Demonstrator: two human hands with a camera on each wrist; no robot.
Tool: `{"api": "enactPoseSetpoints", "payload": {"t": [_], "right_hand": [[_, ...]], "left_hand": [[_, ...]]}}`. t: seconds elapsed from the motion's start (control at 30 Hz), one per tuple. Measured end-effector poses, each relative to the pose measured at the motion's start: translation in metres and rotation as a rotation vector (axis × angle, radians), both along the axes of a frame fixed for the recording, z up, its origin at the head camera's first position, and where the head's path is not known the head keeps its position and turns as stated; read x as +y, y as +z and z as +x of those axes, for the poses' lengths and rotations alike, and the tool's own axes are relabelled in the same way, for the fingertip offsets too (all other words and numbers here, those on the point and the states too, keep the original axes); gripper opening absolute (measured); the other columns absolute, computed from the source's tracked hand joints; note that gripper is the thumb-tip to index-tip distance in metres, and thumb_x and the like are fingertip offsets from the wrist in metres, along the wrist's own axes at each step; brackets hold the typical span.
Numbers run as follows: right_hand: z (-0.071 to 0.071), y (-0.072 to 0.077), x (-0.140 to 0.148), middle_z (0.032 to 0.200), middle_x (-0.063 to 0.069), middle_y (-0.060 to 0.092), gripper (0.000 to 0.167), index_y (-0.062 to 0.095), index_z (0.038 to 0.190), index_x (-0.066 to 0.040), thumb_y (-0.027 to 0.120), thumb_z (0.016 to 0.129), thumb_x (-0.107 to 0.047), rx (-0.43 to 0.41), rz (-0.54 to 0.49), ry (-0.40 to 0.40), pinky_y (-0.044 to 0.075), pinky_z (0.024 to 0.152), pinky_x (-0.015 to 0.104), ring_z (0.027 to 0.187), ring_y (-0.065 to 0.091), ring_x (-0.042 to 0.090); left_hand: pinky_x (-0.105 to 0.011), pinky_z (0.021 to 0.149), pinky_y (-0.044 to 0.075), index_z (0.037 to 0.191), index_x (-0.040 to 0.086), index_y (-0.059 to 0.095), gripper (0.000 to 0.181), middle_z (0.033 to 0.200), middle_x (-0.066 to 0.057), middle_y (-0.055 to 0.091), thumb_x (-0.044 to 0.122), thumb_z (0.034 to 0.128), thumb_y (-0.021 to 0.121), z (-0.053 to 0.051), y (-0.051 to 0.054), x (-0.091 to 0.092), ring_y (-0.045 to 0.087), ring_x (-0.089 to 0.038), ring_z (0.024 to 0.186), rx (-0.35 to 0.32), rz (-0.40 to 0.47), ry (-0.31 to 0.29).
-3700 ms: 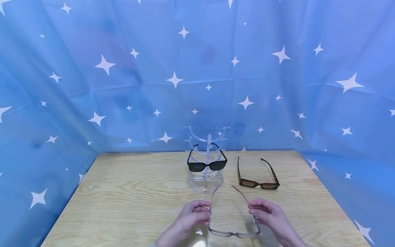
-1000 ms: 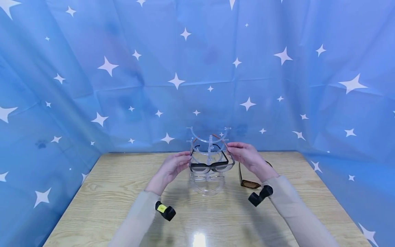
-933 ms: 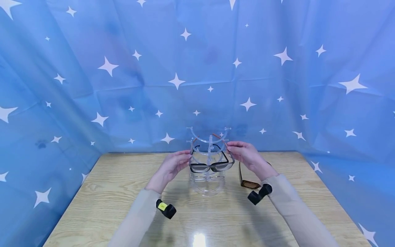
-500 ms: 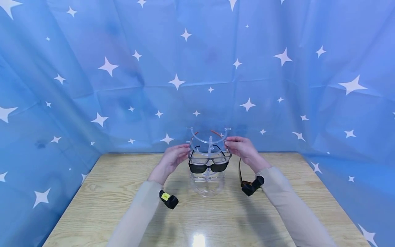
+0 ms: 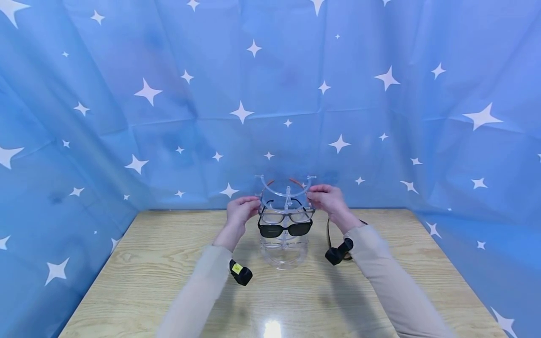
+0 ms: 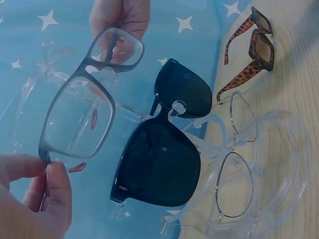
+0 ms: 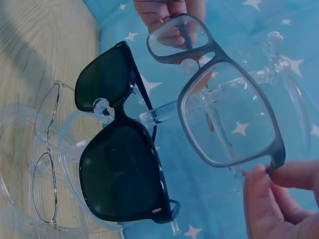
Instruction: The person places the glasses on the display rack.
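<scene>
My left hand [image 5: 240, 211] and right hand [image 5: 329, 201] each pinch one side of a pair of grey-framed eyeglasses [image 5: 299, 217] with clear lenses and reddish temple tips. The temples are spread and point back past the clear display stand [image 5: 284, 266]. In both wrist views, thumb and fingers grip the frame near its hinges, and the bridge is at a round clear knob of the stand. Whether it bears the weight, I cannot tell. Just below on the stand sit black sunglasses [image 5: 299, 229]. Thin wire-rimmed glasses [image 6: 218, 191] rest on a lower tier.
Tortoiseshell sunglasses [image 6: 263, 47] lie on the wooden table [image 5: 169, 263] right of the stand, partly hidden by my right arm in the head view. Above the held pair is the stand's top arc [image 5: 279, 193]. A blue starred curtain [image 5: 203, 131] hangs behind.
Both hands first brought the grey eyeglasses from the table's front to the stand. In the last second, they rose slightly and moved back, from in front of the black sunglasses to above them.
</scene>
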State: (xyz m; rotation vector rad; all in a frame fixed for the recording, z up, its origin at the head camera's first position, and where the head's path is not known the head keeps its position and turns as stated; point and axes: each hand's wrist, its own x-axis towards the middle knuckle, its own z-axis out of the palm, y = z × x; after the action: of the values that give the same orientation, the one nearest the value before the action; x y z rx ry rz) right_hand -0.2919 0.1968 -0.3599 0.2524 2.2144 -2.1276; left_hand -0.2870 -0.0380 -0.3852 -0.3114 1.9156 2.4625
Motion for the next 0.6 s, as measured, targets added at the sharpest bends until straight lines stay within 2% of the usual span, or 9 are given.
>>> {"api": "enactPoseSetpoints", "payload": {"t": [0.17, 0.27, 0.47, 0.6], "right_hand": [[-0.0003, -0.0009, -0.0028, 0.080, 0.002, 0.061, 0.024, 0.055, 0.110, 0.005, 0.061, 0.088, 0.000, -0.002, 0.031, -0.034, 0.055, 0.068, 0.024, 0.066, 0.062, 0.009], [-0.0008, -0.0018, -0.0035, 0.081, 0.002, 0.060, 0.026, 0.055, 0.111, 0.007, 0.062, 0.087, 0.000, -0.002, 0.037, -0.053, 0.055, 0.067, 0.023, 0.067, 0.062, 0.010], [0.0005, -0.0048, -0.0045, 0.083, 0.001, 0.060, 0.021, 0.057, 0.106, 0.003, 0.063, 0.087, -0.002, -0.010, 0.069, -0.081, 0.054, 0.065, 0.022, 0.070, 0.061, 0.010], [0.0010, -0.0070, -0.0048, 0.086, 0.002, 0.059, 0.022, 0.057, 0.108, 0.002, 0.063, 0.088, -0.004, -0.017, 0.090, -0.089, 0.053, 0.066, 0.022, 0.073, 0.060, 0.011]], "left_hand": [[-0.039, 0.084, 0.054, 0.094, -0.011, 0.065, 0.014, 0.078, -0.009, 0.064, -0.008, 0.0810, 0.063, 0.0012, -0.0002, 0.0027, 0.061, -0.009, 0.061, 0.002, -0.026, 0.030], [-0.042, 0.088, 0.052, 0.095, -0.011, 0.065, 0.014, 0.081, -0.012, 0.064, -0.009, 0.0809, 0.063, 0.0008, -0.0007, 0.0042, 0.061, -0.010, 0.063, 0.009, -0.028, 0.038], [-0.033, 0.078, 0.056, 0.090, -0.009, 0.066, 0.010, 0.081, -0.011, 0.064, -0.008, 0.0796, 0.065, 0.0000, -0.0030, 0.0051, 0.064, -0.015, 0.069, 0.018, -0.029, 0.046], [-0.027, 0.071, 0.056, 0.084, -0.004, 0.066, 0.006, 0.080, -0.008, 0.063, -0.008, 0.0788, 0.066, 0.0001, -0.0040, 0.0053, 0.063, -0.014, 0.068, 0.015, -0.014, 0.048]]}}
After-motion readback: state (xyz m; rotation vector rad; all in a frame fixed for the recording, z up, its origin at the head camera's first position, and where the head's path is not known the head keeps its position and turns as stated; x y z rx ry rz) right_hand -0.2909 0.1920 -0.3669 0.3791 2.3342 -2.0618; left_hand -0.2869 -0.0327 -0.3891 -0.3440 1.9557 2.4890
